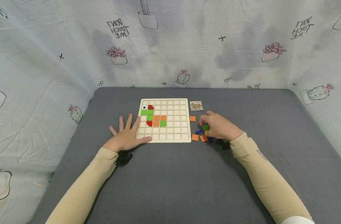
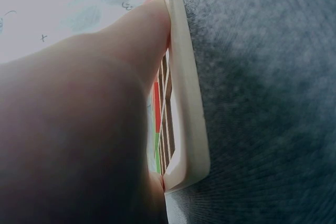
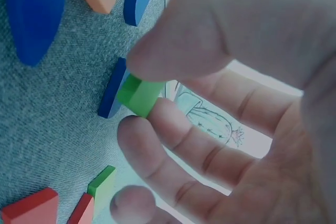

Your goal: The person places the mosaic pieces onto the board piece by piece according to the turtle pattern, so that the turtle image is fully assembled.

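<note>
Now my right grip [image 1: 221, 126] pinches a green block [image 3: 139, 95] by the loose pieces [image 1: 195, 137], right of the board [image 1: 170, 142]; my left grip [image 1: 124, 137], fingers spread, touches the board's corner. I judge this picking; next calls for a clean lift boardward.

Totals one board [image 1: 177, 123] and one card [image 1: 196, 106]. Counts four green squares [image 1: 150, 118], three orange squares [image 1: 156, 118], two red quarter-rounds [image 1: 150, 107], one eye tile [image 1: 144, 107] inset; off-board, at least three orange tiles [image 1: 192, 118], three blue pieces [image 3: 34, 19], two red pieces [image 3: 31, 209].
</note>
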The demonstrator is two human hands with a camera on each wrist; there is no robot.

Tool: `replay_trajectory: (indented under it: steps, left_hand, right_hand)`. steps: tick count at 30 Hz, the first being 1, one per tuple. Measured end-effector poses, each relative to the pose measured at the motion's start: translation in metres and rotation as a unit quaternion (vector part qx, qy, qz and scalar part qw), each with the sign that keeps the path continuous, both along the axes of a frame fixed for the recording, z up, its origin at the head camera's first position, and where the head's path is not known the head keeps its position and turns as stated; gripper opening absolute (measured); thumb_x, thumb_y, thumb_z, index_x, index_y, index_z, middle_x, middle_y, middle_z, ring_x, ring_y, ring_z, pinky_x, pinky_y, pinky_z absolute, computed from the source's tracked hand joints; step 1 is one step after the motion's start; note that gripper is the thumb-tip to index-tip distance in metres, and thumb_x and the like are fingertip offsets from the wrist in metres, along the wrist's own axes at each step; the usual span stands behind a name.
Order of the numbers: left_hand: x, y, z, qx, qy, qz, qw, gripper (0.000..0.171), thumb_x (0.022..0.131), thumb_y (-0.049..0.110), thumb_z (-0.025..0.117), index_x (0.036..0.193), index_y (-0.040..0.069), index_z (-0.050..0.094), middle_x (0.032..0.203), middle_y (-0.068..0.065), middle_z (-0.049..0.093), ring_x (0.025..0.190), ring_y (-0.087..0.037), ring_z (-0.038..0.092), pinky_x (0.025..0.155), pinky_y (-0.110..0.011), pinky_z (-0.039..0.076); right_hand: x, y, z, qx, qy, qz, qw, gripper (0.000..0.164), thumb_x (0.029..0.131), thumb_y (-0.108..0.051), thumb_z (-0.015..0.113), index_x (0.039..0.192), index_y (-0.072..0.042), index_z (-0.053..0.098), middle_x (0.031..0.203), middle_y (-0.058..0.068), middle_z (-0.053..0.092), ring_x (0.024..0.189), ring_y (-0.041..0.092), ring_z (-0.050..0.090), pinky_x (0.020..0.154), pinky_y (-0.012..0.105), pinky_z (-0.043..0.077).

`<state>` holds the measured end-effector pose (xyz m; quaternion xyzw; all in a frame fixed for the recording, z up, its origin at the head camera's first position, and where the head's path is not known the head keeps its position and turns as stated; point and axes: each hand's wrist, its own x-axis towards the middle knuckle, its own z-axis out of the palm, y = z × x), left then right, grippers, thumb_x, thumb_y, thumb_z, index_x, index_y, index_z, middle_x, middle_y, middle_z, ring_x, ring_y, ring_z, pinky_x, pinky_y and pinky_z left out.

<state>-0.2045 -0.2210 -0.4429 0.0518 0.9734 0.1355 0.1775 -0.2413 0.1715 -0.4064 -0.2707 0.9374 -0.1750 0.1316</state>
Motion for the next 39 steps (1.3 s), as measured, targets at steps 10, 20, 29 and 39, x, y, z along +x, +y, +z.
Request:
replay_trajectory:
  steps: [10, 20, 29, 39]
  left_hand:
    - [0.001, 0.002, 0.004, -0.006, 0.010, -0.004, 0.9999, 0.120, 0.086, 0.089, 0.048, 0.169, 0.018, -0.002, 0.173, -0.022, -0.016, 0.153, -0.056, -0.023, 0.103, -0.090, -0.011]
    - [0.002, 0.003, 0.000, -0.005, 0.007, 0.000, 1.0000, 0.123, 0.083, 0.093, 0.046, 0.170, 0.019, -0.001, 0.174, -0.020, -0.016, 0.154, -0.055, -0.023, 0.105, -0.089, -0.012]
    - [-0.001, 0.000, -0.009, 0.001, 0.002, 0.004, 1.0000, 0.128, 0.078, 0.098, 0.044, 0.169, 0.022, -0.003, 0.174, -0.017, -0.018, 0.154, -0.051, -0.028, 0.104, -0.088, -0.017]
    - [0.005, 0.002, 0.001, -0.007, 0.000, 0.005, 1.0000, 0.125, 0.081, 0.095, 0.046, 0.170, 0.020, -0.002, 0.173, -0.021, -0.017, 0.154, -0.055, -0.025, 0.105, -0.088, -0.013]
  right_hand:
    - [0.000, -0.005, 0.000, -0.041, 0.028, 0.010, 0.999, 0.024, 0.086, -0.002, 0.072, 0.108, -0.009, 0.069, 0.104, 0.006, 0.059, 0.081, 0.019, 0.054, 0.072, 0.036, 0.047]
    - [-0.002, -0.027, 0.000, -0.087, 0.049, 0.023, 0.995, 0.024, 0.086, -0.002, 0.068, 0.109, -0.009, 0.066, 0.103, 0.007, 0.060, 0.092, 0.022, 0.057, 0.079, 0.039, 0.048]
    - [-0.018, -0.061, 0.002, -0.094, 0.072, 0.044, 0.992, 0.020, 0.087, -0.007, 0.075, 0.105, -0.008, 0.066, 0.094, 0.005, 0.059, 0.085, 0.020, 0.054, 0.078, 0.036, 0.047]
    - [-0.042, -0.102, 0.000, -0.088, 0.025, 0.053, 0.994, 0.025, 0.090, -0.007, 0.071, 0.114, -0.006, 0.067, 0.101, 0.008, 0.063, 0.087, 0.023, 0.056, 0.081, 0.039, 0.048]
